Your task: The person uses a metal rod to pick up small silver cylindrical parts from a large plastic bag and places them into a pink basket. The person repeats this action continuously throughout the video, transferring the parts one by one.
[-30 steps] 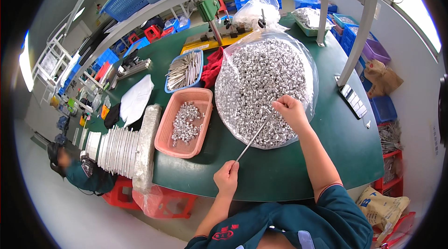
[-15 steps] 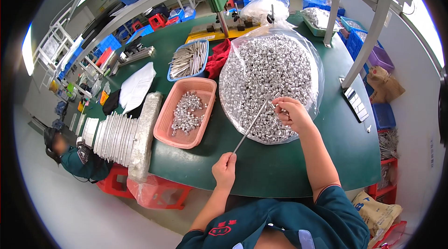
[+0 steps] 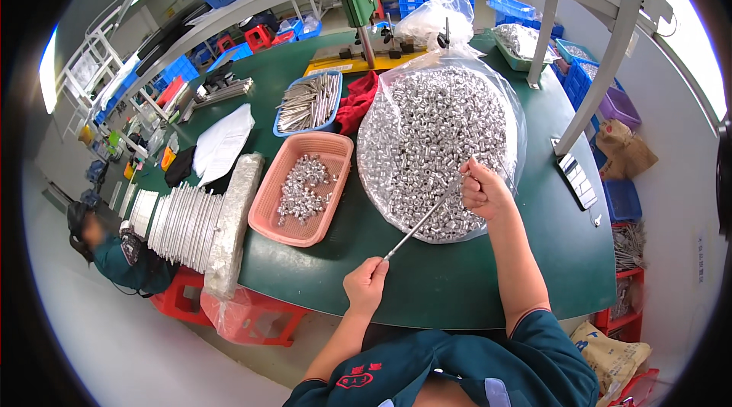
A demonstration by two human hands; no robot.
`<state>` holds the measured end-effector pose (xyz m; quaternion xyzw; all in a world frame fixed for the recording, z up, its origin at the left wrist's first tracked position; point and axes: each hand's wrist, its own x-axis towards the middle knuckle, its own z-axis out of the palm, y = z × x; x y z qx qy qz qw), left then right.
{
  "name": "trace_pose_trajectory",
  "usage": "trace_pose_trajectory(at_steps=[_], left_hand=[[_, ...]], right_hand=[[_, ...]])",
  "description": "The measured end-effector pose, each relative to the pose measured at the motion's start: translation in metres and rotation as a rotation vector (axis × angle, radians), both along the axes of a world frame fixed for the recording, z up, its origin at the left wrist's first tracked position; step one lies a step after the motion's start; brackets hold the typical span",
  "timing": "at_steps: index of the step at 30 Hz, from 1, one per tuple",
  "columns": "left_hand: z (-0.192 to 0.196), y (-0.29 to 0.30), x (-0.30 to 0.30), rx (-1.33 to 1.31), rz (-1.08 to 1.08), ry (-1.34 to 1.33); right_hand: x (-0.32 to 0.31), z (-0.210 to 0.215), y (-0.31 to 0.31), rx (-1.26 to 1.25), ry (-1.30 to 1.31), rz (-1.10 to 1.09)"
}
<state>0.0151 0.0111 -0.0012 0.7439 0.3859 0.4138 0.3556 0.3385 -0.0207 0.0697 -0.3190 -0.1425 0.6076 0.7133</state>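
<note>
A thin metal rod (image 3: 419,225) slants up and to the right from my left hand (image 3: 364,285), which is closed around its lower end. The rod's upper end reaches the fingers of my right hand (image 3: 486,190). That hand is closed in a pinch over the heap; whether it grips the rod tip or a small piece is hidden. Below it, a large clear plastic bag (image 3: 371,197) lies spread, full of small silvery metal collars (image 3: 442,121). To the left, a pink plastic basket (image 3: 259,209) holds a smaller pile of similar collars (image 3: 303,190).
A blue basket (image 3: 284,131) of metal rods and a red cloth (image 3: 357,102) lie behind the pink basket. Stacked rods (image 3: 187,228) fill the table's left side. A shelf post (image 3: 591,94) stands at right, beside a phone-like object (image 3: 577,178). A co-worker (image 3: 126,258) sits far left.
My right hand has moved slightly right, its fingers closing more tightly. The rod's upper end has swung rightward and lower, while my left hand has stayed nearly in place.
</note>
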Motion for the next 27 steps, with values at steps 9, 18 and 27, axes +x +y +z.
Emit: trace_pose_trajectory(at_steps=[9, 18, 27], left_hand=[[0.001, 0.001, 0.001, 0.017, -0.01, -0.009], [0.009, 0.0, 0.002, -0.019, 0.004, -0.002], [0.0, 0.0, 0.002, -0.025, 0.067, -0.045]], right_hand=[[-0.008, 0.001, 0.004, -0.081, 0.114, 0.07], [-0.049, 0.027, 0.003, -0.147, -0.481, -0.077], [-0.029, 0.019, 0.004, -0.195, -0.143, -0.177]])
